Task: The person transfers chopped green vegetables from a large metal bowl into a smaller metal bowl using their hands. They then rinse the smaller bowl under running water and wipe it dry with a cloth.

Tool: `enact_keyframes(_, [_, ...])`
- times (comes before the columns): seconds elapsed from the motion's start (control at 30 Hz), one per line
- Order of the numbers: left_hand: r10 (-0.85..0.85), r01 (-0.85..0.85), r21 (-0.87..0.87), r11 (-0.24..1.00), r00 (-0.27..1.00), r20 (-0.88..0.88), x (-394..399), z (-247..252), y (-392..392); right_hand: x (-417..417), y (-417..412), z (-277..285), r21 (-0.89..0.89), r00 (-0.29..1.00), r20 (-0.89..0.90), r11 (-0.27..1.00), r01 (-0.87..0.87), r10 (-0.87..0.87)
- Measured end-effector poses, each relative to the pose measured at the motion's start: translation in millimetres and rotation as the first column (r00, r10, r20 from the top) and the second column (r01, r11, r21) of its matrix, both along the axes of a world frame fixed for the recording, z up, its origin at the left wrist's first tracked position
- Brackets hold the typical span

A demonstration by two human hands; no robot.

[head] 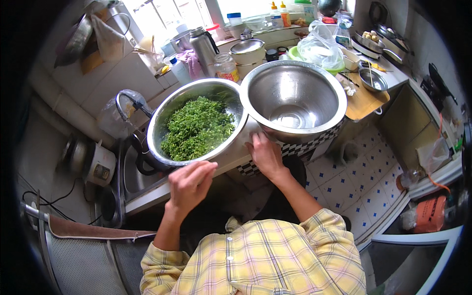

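A large stainless steel bowl (156, 121) holding chopped leafy greens (199, 129) stands over the counter edge beside the sink. To its right, rim against rim, is a second steel bowl (295, 97) with only a shiny wet-looking bottom. My left hand (192, 184) is just in front of the greens bowl's near rim, fingers curled together; whether something small is pinched in them cannot be told. My right hand (264, 153) is at the counter's front edge, below the gap between the two bowls, its fingers bent and partly apart, with nothing seen in it.
A sink (140, 177) with a curved faucet (123, 107) lies left. Behind the bowls stand a steel thermos (204, 49), a glass jar (226, 68) and a lidded pot (247, 51). At right are a wooden cutting board (363, 103) and a small metal bowl (372, 79).
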State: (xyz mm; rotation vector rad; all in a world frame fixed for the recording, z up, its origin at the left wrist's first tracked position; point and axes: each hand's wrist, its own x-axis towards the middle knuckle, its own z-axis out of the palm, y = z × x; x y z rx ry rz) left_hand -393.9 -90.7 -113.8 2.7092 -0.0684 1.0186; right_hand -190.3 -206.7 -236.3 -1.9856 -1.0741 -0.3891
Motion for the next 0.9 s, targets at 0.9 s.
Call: enact_keyframes(0.9, [-0.89,-0.402,-0.907,-0.124,0.45,-0.078,145.6,-132.2,-191.1,-96.1,-287.7,-3.2,0.035,0.695,-0.364,0.736,0.676,-0.62])
